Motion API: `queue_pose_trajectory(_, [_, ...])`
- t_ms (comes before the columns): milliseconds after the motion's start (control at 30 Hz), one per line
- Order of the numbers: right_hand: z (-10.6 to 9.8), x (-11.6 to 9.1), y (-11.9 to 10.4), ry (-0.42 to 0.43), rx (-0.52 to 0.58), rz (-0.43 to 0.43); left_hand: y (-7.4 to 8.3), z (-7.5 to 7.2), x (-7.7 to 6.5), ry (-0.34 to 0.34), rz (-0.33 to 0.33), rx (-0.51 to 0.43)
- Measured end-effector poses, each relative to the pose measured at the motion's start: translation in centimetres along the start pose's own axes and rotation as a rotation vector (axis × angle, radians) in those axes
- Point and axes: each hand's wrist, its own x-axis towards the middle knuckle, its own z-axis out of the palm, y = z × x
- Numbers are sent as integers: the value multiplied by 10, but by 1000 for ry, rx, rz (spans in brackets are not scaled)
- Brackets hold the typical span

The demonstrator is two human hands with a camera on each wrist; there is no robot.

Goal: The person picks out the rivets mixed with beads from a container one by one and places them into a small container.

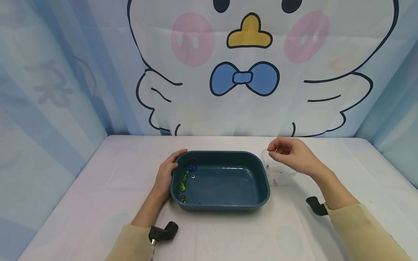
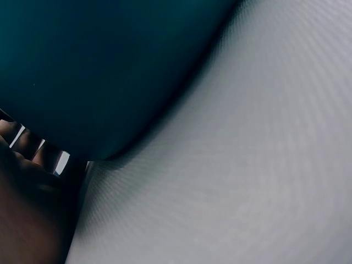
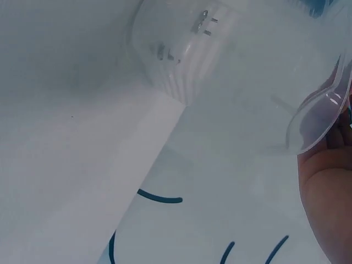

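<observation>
My left hand (image 1: pixel 164 177) grips the left side of a dark teal basin (image 1: pixel 225 208), its thumb by the rim and its fingers along the outer wall. Inside the basin's left end lie green pieces (image 1: pixel 184 181), blue beads (image 1: pixel 192 169), a small pale ring-like bead (image 1: pixel 193 176) and a brown bead (image 1: pixel 183 197). Right of the basin, my right hand (image 1: pixel 295 156) pinches a clear plastic piece (image 3: pixel 316 124) with a rounded edge; I cannot tell its kind. Below that hand sits a clear plastic container (image 1: pixel 281 178) holding a few tiny dark or silvery bits (image 3: pixel 203 22).
A pale cloth covers the table (image 1: pixel 228 235). Behind its back edge hangs a curtain (image 1: pixel 241 112) with a cartoon bird, and more curtain (image 1: pixel 49 127) closes off the left side. Each wrist wears a black camera mount (image 1: pixel 163 232).
</observation>
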Motion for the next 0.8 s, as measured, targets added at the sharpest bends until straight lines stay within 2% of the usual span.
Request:
queue_pose_trajectory(133, [-1,2,-4,-1,2,-2,0,0,0,1,-3,4])
queue_pose_trajectory(333, [-3,8,-13,-3,21,-50,-1,1,0,7,-10,9])
queue_pose_trajectory(600, [-3,21,-35,-1,55,-88,0,0,1,10,-8,13])
queue_pose_trajectory(800, [2,34,-50,-33,93,-143,0,0,1,8,-9,10])
